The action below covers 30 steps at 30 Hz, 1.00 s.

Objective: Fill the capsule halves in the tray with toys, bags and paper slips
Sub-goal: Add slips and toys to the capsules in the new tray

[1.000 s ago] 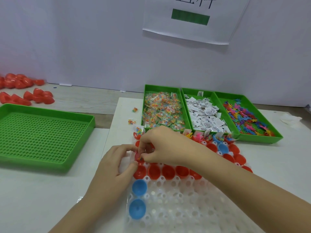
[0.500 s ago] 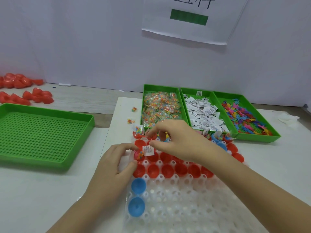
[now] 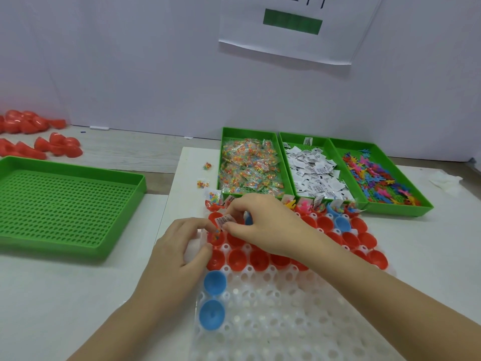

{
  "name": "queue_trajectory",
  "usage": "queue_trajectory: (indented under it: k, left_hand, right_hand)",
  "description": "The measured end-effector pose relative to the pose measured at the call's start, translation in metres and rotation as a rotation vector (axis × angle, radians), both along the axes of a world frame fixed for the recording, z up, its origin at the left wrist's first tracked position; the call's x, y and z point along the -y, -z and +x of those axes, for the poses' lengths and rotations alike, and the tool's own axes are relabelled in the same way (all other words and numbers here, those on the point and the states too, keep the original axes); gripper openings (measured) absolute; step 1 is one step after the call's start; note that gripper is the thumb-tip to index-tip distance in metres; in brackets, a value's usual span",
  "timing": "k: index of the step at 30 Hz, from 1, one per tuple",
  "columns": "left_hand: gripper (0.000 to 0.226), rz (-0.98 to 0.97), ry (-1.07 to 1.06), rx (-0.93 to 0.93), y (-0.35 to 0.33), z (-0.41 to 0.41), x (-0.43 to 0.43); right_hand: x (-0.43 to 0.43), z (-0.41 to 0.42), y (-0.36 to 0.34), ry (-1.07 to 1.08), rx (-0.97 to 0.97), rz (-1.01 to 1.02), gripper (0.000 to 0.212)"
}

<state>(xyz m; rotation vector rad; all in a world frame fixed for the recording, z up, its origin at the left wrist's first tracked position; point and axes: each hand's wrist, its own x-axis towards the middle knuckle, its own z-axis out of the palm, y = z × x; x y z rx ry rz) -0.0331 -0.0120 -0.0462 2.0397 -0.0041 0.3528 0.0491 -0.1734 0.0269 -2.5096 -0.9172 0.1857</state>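
- The right hand, just below the centre of the frame, pinches a small white paper slip between thumb and forefinger, over the upper left part of the capsule tray.
- The left hand, left of it, rests on the tray's left edge; its fingers curl around a red capsule half with coloured bits inside. Whether they grip it firmly I cannot tell.
- The clear, hole-patterned tray fills the lower centre. Red halves occupy its upper rows, and two blue halves sit at its left edge below them.
- The top row of halves, by the green bins, already holds bags, slips and toys.
- Above the tray, three green bins stand side by side: the bag bin, the slip bin and the toy bin.
- A few loose bags lie on the white surface left of the bag bin.
- A wide perforated green tray sits at the left of the frame.
- A heap of loose red halves lies in the upper left.
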Motion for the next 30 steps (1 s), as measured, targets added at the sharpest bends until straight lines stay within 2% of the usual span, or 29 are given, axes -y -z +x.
queue_trajectory:
  k: [5,9,15,19,21,24,30]
  left_hand:
    - [0.027,0.020,0.018,-0.003,-0.001,0.000,0.000]
    - [0.026,0.015,0.018,-0.011,0.000,0.000,0.000]
    - [0.028,-0.014,-0.006,0.022,0.001,0.000,0.001]
    - [0.028,-0.126,-0.061,-0.052,0.004,-0.001,0.000]
    - [0.022,-0.081,-0.054,-0.018,0.005,-0.001,0.000]
    - [0.019,-0.030,-0.052,0.012,0.003,0.000,0.002]
    - [0.016,-0.072,-0.072,0.045,0.002,-0.002,0.003]
  right_hand:
    - [-0.002,0.005,-0.002,-0.010,-0.031,0.034,0.012]
    - [-0.007,0.007,-0.003,-0.077,0.084,-0.125,0.005]
    - [-0.012,0.012,-0.004,-0.066,0.081,-0.183,0.016]
    - [-0.018,0.012,-0.007,-0.088,0.143,-0.251,0.017]
    - [-0.020,0.012,-0.008,-0.099,0.183,-0.277,0.017]
    - [-0.021,0.010,-0.010,-0.103,0.239,-0.281,0.017]
    - [-0.020,0.008,-0.012,-0.075,0.299,-0.260,0.019]
